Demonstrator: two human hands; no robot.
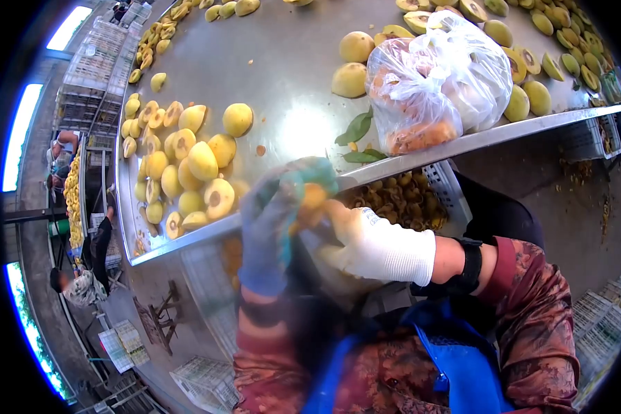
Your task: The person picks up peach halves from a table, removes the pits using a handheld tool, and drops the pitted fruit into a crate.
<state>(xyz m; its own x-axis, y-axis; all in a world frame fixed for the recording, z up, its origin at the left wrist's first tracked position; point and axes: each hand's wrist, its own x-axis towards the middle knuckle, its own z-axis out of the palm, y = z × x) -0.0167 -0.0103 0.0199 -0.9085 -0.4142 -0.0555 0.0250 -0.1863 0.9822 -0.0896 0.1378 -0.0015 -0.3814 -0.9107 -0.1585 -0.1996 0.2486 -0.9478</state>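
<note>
My left hand (272, 207), in a blue and green glove smeared by motion, is closed around a yellow-orange peach (314, 196) at the table's front edge. Pressed up close to that fruit, my right hand (366, 238) wears a white knit glove with its fingers curled. Whatever may sit inside the right fingers is hidden. To the left, several whole and halved yellow peaches (202, 162) lie on the metal table (283, 76), some halves showing brown pit hollows. Below the table edge, under my hands, a crate (448, 193) holds brownish pits or scraps.
A clear plastic bag (441, 83) with food inside rests near the table edge, beside green leaves (357, 129). More peach halves (552, 67) are piled at the far right. Crates (203, 379) stand on the floor; another person (84, 286) is at the left.
</note>
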